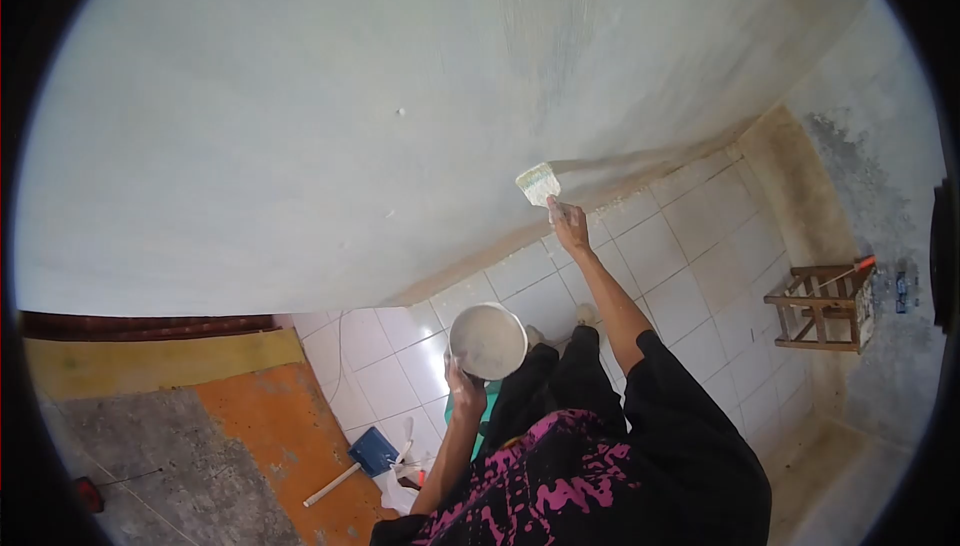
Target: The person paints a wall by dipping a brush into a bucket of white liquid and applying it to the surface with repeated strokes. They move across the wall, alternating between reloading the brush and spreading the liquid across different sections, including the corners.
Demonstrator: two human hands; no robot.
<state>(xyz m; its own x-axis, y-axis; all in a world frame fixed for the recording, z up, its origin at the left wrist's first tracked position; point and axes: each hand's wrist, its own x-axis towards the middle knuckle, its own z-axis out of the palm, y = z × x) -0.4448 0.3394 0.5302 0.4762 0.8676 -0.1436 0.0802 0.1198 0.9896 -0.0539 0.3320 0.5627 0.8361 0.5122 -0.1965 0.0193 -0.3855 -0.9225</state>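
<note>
My right hand [569,225] is closed around the handle of a wide flat paintbrush [538,182]. Its bristles are coated in whitish paint and lie right at the pale wall [270,146], low down near the floor. Held in front of my body by my left hand [462,386] is a round tub [485,305] with a greyish-white liquid inside. The fingers of that hand grip its lower left side and are partly hidden by it. Streaky, damp-looking strokes show on the wall above the brush.
A wooden stool [818,308] stands at the right by a stained side wall [850,176], an orange-handled tool [865,263] on it. White tiles [680,276] cover the floor. At the lower left are a blue dustpan [374,450] and an orange-and-grey surface [250,416].
</note>
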